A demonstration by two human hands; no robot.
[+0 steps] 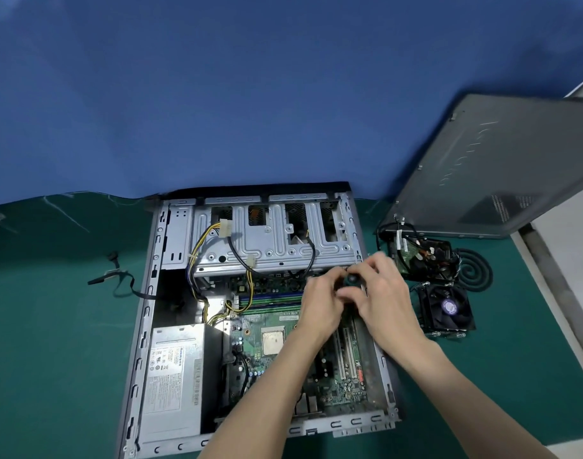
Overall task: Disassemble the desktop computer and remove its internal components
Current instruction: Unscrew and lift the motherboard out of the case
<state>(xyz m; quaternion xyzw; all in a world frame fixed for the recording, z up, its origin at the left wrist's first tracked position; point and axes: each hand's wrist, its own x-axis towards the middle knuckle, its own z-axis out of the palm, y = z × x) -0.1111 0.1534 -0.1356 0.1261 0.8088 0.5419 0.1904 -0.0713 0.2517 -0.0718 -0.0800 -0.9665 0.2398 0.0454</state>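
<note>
Two hands are working inside the case (144,326), which is lying open on the mat (52,326). The left hand (320,303) and right hand (381,293) are both pinching a small dark part (351,279) above the board (273,329). The cover (498,167), fan (447,308) and drive (416,253) are lying outside. The board and power box (174,376) are waiting inside, not yet out.

You see a teal mat (52,342) and a blue backdrop (217,94). Your board (270,321) is green, the supply (174,385) silver with a white label (166,357), its wires (205,240) yellow and black. The fan (431,303) and part (352,279) are black, the hub (449,306) purple.
</note>
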